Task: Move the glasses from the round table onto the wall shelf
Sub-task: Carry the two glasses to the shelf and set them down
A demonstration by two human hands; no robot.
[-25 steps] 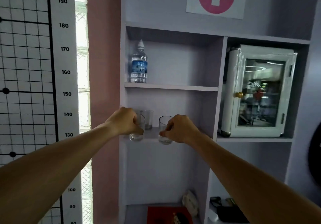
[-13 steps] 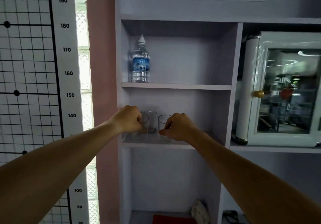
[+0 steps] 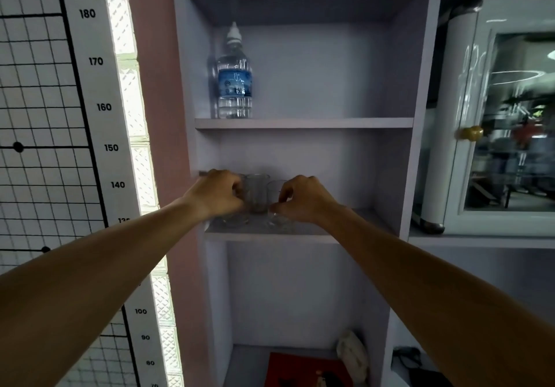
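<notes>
Both hands, left hand [image 3: 219, 194] and right hand [image 3: 303, 200], each grip a glass standing on the lilac wall shelf [image 3: 345, 230], below a water bottle [image 3: 235, 77].

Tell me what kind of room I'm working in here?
Probably a clinic or health-check room, though that's a guess: a height chart runs up the wall beside the shelf unit, and a white glass-door cabinet stands to its right. A water bottle sits on the upper shelf.

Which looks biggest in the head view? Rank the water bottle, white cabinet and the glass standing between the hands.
1. white cabinet, though cut off by the frame edge
2. water bottle
3. glass standing between the hands
</notes>
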